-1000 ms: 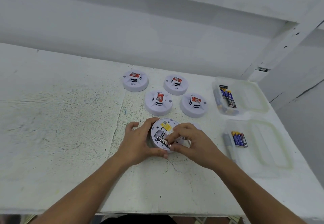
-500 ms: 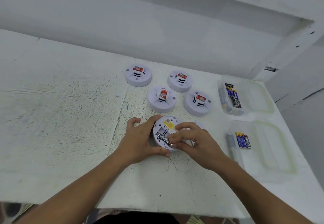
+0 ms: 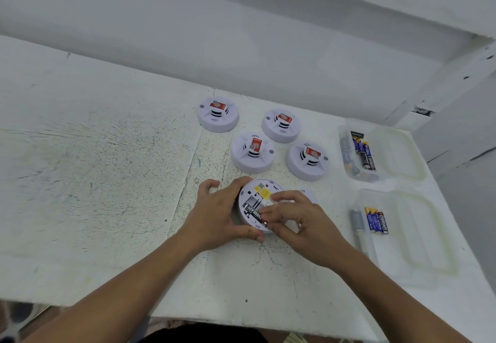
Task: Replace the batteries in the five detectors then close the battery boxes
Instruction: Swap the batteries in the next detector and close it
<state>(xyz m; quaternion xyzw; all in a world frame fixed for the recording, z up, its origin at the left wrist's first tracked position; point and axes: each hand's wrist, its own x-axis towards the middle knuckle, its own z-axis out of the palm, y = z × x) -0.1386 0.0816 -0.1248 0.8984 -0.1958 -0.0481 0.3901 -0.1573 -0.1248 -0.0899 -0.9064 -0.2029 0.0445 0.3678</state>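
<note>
A: Item 1, loc.?
B: Open detector (image 3: 259,195), underside up, on table (image 3: 94,181), centre-front. Batt. bay uncovered, yellow label next to it.
A: Hands?
B: L hand (image 3: 217,216) grasps the open detector's rim, thumb on near side, fingers on far side. R hand (image 3: 300,224) pinches black battery (image 3: 253,212) at its near end. Battery lies slanted over the bay.
A: Other units?
B: Four, domes up, red stickers, grouped behind and apart from each other: back-left detector (image 3: 218,114), back-right detector (image 3: 281,125), mid detector (image 3: 252,152), right detector (image 3: 307,160).
A: Stock?
B: Far tub (image 3: 346,133), R side: mixed batts (image 3: 363,152). Near tub (image 3: 357,235): blue batts (image 3: 377,220) plus one grey. Each tub's lid lies on its right.
</note>
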